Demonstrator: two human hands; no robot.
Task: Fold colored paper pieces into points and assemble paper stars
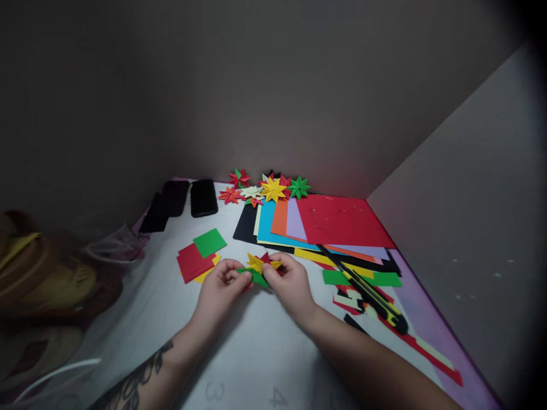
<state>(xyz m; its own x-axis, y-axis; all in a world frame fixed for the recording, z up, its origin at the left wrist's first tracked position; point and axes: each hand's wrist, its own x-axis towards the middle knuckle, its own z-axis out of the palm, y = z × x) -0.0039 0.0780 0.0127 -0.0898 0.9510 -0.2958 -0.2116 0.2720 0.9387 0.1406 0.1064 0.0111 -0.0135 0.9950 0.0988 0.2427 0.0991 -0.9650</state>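
Between my two hands, above the white table surface, is a folded paper star (255,263) with yellow, green and red points. My left hand (226,280) pinches its green part at the left, fingers curled. On the right side, my right hand (292,279) grips the yellow and red points between thumb and fingers. Small paper squares lie just left of my left hand: a green one (209,243) overlaps a red one (193,263), with yellow paper partly showing beneath. The fingertips behind the star are partly hidden.
Finished paper stars (273,189) sit along the wall. Coloured sheets (342,219) fan out at the back right. A yellow and black cutter (376,299) lies over paper strips and scraps at the right. A black phone (204,198) rests at the back left.
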